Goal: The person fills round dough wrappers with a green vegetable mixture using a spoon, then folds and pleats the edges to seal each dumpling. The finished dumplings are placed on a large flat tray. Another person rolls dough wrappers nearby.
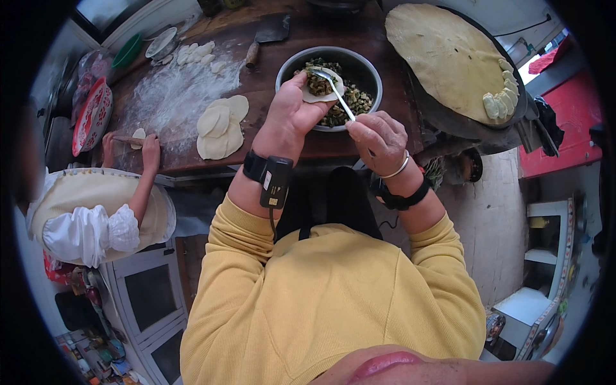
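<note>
My left hand (293, 108) holds a round dough wrapper (314, 97) over a metal bowl (377, 79). A mound of chopped green and pale filling (319, 86) lies on the wrapper. My right hand (380, 139) grips the handle of a metal spoon (340, 98), whose bowl rests on that filling. More chopped filling (357, 102) is in the bowl below. Left of my left hand, a stack of flat dough wrappers (220, 129) lies on the wooden table (260, 103).
At the left, another person's hands (151, 149) roll a small dough piece (138, 138). Beyond are floured dough pieces (196, 53), a cleaver (272, 30) and a red patterned tray (94, 115). Folded dumplings (506, 98) line a large round sheet (447, 53) at the right.
</note>
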A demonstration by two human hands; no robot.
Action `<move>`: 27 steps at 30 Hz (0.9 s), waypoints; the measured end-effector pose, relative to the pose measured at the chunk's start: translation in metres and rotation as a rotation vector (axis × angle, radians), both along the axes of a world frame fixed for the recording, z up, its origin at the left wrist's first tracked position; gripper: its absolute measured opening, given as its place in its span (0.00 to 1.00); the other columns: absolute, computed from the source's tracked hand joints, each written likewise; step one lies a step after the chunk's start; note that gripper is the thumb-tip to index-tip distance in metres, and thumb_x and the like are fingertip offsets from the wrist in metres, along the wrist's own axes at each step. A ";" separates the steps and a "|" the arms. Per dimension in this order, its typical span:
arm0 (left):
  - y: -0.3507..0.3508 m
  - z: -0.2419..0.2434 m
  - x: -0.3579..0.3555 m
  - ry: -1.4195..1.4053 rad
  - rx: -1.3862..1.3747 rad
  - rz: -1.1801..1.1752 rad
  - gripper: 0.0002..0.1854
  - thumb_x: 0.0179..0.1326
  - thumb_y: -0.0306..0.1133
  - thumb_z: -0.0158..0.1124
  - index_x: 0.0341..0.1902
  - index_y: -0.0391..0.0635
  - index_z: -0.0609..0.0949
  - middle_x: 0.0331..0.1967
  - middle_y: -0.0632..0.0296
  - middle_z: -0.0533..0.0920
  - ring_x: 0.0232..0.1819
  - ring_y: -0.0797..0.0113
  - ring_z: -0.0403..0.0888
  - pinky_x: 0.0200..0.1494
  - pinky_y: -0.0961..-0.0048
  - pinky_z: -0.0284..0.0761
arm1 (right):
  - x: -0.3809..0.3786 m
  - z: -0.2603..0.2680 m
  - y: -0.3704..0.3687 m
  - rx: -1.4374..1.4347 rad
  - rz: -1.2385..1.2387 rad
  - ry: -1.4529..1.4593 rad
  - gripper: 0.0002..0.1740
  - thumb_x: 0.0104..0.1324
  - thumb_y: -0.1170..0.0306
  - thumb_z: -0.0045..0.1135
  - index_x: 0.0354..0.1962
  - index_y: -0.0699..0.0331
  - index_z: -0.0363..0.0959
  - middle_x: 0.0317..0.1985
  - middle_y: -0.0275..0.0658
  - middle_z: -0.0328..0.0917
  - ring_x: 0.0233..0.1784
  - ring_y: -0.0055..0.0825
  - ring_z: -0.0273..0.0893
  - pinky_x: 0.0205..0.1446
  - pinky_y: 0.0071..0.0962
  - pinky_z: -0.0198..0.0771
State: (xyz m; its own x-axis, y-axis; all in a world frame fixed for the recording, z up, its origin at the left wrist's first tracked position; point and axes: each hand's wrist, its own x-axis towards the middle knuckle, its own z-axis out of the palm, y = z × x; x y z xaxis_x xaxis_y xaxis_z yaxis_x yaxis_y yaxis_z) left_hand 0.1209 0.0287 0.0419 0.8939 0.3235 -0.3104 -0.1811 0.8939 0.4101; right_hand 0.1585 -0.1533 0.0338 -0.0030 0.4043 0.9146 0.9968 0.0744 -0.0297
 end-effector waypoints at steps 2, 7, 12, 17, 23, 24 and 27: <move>-0.001 -0.003 -0.003 -0.005 0.004 0.003 0.21 0.78 0.35 0.36 0.66 0.35 0.65 0.64 0.43 0.70 0.64 0.45 0.71 0.67 0.41 0.67 | -0.002 -0.002 -0.001 0.008 0.008 0.000 0.16 0.51 0.80 0.64 0.39 0.61 0.76 0.31 0.37 0.78 0.28 0.33 0.78 0.30 0.28 0.75; 0.004 -0.008 -0.010 -0.029 -0.123 -0.019 0.20 0.77 0.35 0.38 0.65 0.37 0.67 0.63 0.45 0.71 0.63 0.46 0.71 0.66 0.40 0.68 | 0.008 -0.009 -0.008 0.150 -0.001 0.163 0.09 0.60 0.80 0.60 0.39 0.62 0.76 0.33 0.40 0.81 0.30 0.34 0.79 0.32 0.28 0.75; 0.005 -0.006 -0.022 -0.042 -0.187 -0.018 0.18 0.76 0.34 0.41 0.63 0.39 0.71 0.62 0.48 0.72 0.63 0.47 0.71 0.65 0.40 0.69 | 0.035 -0.036 -0.007 0.214 -0.130 0.556 0.04 0.69 0.76 0.55 0.40 0.65 0.77 0.31 0.39 0.81 0.30 0.26 0.78 0.34 0.22 0.72; -0.003 -0.001 -0.035 -0.065 -0.105 0.014 0.16 0.75 0.32 0.46 0.60 0.40 0.74 0.62 0.49 0.73 0.63 0.47 0.71 0.64 0.40 0.71 | 0.050 -0.061 -0.008 0.144 -0.253 0.874 0.08 0.72 0.71 0.55 0.43 0.65 0.79 0.33 0.34 0.82 0.34 0.16 0.77 0.38 0.16 0.71; -0.003 -0.003 -0.045 -0.051 -0.124 0.029 0.20 0.75 0.33 0.43 0.66 0.37 0.67 0.65 0.45 0.70 0.67 0.43 0.67 0.68 0.36 0.65 | 0.024 -0.033 -0.027 0.194 -0.517 0.619 0.17 0.70 0.59 0.56 0.49 0.62 0.77 0.48 0.42 0.78 0.52 0.39 0.73 0.58 0.34 0.66; -0.003 -0.004 -0.046 -0.050 -0.146 0.024 0.20 0.75 0.33 0.42 0.66 0.37 0.67 0.65 0.44 0.70 0.67 0.43 0.67 0.68 0.37 0.65 | 0.016 -0.025 -0.029 0.237 -0.583 0.526 0.18 0.70 0.57 0.55 0.49 0.61 0.77 0.50 0.43 0.77 0.55 0.40 0.71 0.61 0.36 0.64; -0.007 -0.006 -0.048 -0.081 -0.182 -0.024 0.21 0.75 0.34 0.42 0.66 0.35 0.67 0.65 0.44 0.70 0.67 0.44 0.68 0.70 0.40 0.65 | -0.005 -0.005 -0.023 0.096 -0.478 0.337 0.17 0.70 0.57 0.53 0.47 0.60 0.78 0.49 0.42 0.78 0.58 0.41 0.68 0.63 0.38 0.61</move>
State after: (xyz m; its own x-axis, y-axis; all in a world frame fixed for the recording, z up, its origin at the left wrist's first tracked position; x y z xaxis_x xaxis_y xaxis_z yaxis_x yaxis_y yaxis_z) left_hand 0.0732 0.0221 0.0356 0.9251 0.2470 -0.2885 -0.1848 0.9564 0.2263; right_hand 0.1531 -0.1768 0.0285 0.4562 0.2043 0.8661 0.8572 -0.3624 -0.3660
